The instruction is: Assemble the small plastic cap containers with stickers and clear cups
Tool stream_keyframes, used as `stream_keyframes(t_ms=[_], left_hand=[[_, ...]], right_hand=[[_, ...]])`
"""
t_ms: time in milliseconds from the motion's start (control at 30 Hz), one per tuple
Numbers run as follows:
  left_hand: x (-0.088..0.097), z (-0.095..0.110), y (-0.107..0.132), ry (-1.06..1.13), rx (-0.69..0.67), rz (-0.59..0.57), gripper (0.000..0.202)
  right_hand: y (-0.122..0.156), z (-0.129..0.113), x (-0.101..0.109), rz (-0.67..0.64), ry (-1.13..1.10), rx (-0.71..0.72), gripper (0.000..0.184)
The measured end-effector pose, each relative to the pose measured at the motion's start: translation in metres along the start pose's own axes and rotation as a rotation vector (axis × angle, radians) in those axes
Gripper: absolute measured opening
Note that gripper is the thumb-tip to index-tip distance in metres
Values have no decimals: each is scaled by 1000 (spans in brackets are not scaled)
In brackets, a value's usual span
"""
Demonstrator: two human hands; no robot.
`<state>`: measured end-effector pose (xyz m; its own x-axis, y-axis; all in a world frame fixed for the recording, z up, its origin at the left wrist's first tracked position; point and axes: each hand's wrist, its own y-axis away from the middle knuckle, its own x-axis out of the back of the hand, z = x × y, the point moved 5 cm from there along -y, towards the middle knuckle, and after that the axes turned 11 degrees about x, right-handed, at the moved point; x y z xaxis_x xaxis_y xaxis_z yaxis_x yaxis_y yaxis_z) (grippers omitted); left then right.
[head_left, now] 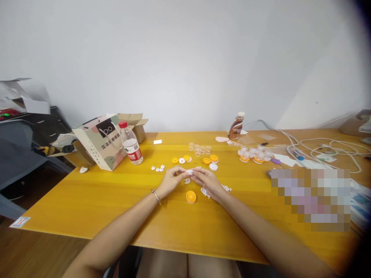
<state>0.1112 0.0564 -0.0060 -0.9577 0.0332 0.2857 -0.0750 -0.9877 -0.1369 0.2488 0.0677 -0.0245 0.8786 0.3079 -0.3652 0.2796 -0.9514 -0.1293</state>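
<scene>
Head view: a bare left hand (173, 179) and a bare right hand (208, 180) meet over a yellow wooden table (87, 208), fingertips together pinching one small white plastic piece (189, 172). One round orange-and-white plastic cup (191, 197) sits nearer the person. At least three white openwork plastic pieces (205, 192) lie near the hands. Four small white plastic knobs (157, 169) lie leftward, near one red-capped clear bottle (131, 147); one white-capped brown bottle (236, 126) stands behind, rightward.

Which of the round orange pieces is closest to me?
The lone orange piece on the near side of your left hand and right hand; other orange pieces lie beyond.
</scene>
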Motion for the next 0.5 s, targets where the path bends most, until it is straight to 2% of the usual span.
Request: stream_keyframes(t_ms=[100,333,433,500], left_hand=[[1,0,0,13,-3,31,24],[-3,-3,1,35,42,23,24],[-1,-3,2,-27,15,93,24],[2,2,4,-108,-64,151,23]], right_hand=[[1,-1,-3,-4,-30,-5,16],[1,0,-2,16,-53,9,19],[1,0,-1,26,-47,18,19],[1,1,0,29,-39,18,18]])
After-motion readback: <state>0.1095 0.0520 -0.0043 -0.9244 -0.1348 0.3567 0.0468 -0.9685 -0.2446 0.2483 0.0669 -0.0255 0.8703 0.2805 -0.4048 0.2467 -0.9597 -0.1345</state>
